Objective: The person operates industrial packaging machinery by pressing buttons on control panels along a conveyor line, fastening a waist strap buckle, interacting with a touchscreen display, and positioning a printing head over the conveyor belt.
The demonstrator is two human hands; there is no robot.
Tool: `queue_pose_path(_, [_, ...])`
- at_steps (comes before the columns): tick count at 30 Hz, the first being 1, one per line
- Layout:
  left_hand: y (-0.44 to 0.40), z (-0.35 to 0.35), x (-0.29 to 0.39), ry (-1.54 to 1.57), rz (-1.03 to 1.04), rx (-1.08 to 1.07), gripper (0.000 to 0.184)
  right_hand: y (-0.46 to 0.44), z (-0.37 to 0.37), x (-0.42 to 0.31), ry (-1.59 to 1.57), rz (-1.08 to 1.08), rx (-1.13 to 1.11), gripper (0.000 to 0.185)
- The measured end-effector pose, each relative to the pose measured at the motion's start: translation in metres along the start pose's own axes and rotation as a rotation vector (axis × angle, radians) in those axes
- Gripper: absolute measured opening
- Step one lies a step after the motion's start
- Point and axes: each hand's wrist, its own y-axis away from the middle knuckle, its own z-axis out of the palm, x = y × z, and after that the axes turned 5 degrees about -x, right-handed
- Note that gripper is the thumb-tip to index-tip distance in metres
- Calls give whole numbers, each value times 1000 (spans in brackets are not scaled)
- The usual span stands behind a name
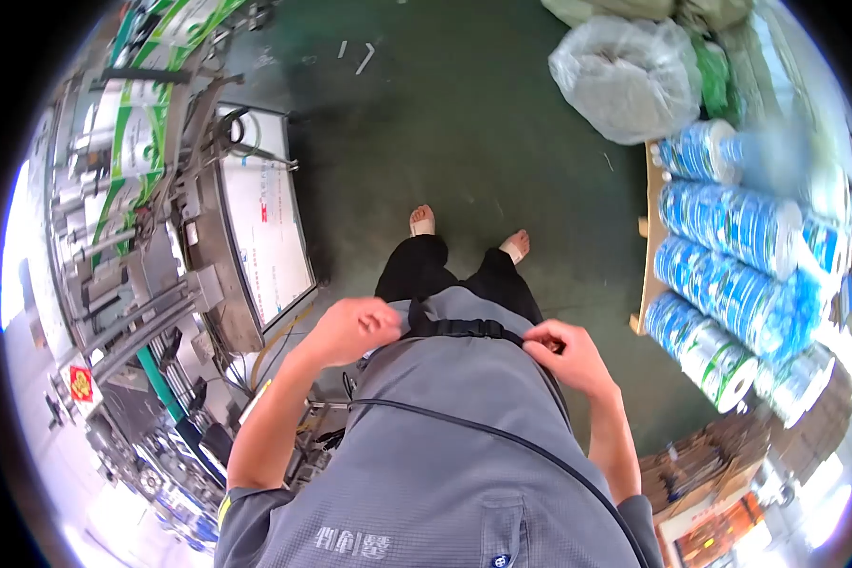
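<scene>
A black waist strap with a plastic buckle (470, 328) crosses the front of my grey shirt (464, 388). My right hand (573, 356) pinches the strap near its right end, thumb and fingers together. On the other side my left hand (352, 331) is at my waist, its fingers curled and a little smeared, beside the strap's loose black end (418, 317). Whatever those fingers hold, if anything, is hidden. A thin black cable (464, 426) runs slantwise over the shirt, below the buckle in the view.
To my left stands a machine (142, 256) with rollers and green-white printed film (142, 133). On the right, wrapped blue printed rolls (729, 225) lie on a wooden pallet (651, 227). Beyond them sits a translucent plastic bag (625, 80). The floor (464, 123) is dark green.
</scene>
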Motion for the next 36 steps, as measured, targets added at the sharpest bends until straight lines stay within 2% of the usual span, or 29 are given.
queue_pose_path(1, [12, -3, -8, 20, -2, 32, 23, -1, -1, -3, 13, 57, -28, 23])
queue_pose_path(5, [50, -23, -48, 107, -5, 64, 29, -22, 18, -36, 25, 23, -72, 21])
queue_pose_path(7, [59, -41, -59, 158, 18, 27, 29, -40, 31, -53, 141, -43, -87, 20])
queue_pose_path(8, [63, -46, -69, 184, 27, 73, 29, -49, 37, -62, 181, -57, -103, 20])
queue_pose_path(10, [81, -47, -89, 302, 27, -7, 24, -63, 49, -92, 159, -78, -144, 17])
queue_pose_path(12, [125, -48, -90, 331, 83, 62, 23, -85, 56, -114, 298, -169, -213, 14])
queue_pose_path(14, [148, -39, -102, 531, 95, 17, 20, -99, 68, -162, 266, -71, -347, 14])
queue_pose_path(15, [146, -32, -108, 621, 81, 20, 20, -110, 75, -176, 250, -116, -381, 12])
queue_pose_path(16, [142, -28, -116, 746, 89, 1, 23, -120, 79, -199, 257, 19, -435, 14])
queue_pose_path(18, [124, -19, -135, 821, 72, 121, 28, -156, 69, -185, 459, -201, -438, 18])
queue_pose_path(20, [118, -15, -137, 840, 65, 209, 29, -164, 43, -194, 684, -91, -401, 28])
queue_pose_path(22, [115, -1, -133, 869, 44, 284, 31, -165, 8, -188, 538, 38, -441, 32])
queue_pose_path(24, [112, 3, -130, 980, 49, 237, 29, -168, -19, -198, 489, 131, -481, 32])
queue_pose_path(26, [119, -1, -116, 1125, 59, 141, 29, -188, -35, -188, 425, 108, -505, 25])
queue_pose_path(28, [117, 10, -117, 1295, 92, 93, 28, -207, -42, -190, 335, -101, -536, 20])
queue_pose_path(29, [114, 5, -112, 1324, 111, 69, 27, -219, -54, -185, 420, -113, -580, 16])
queue_pose_path(30, [110, -3, -104, 1353, 126, 42, 26, -222, -60, -191, 367, -63, -627, 17])
queue_pose_path(31, [109, -26, -85, 1292, 116, 34, 27, -224, -71, -193, 306, 32, -675, 18])
queue_pose_path(32, [108, -49, -71, 1106, 55, 77, 29, -227, -80, -195, 242, 132, -723, 20])
queue_pose_path(34, [87, -84, -59, 862, -57, 132, 32, -204, -78, -241, 215, 187, -718, 21])
queue_pose_path(36, [68, -120, -31, 801, -64, 173, 37, -203, -86, -248, 175, 247, -712, 22])
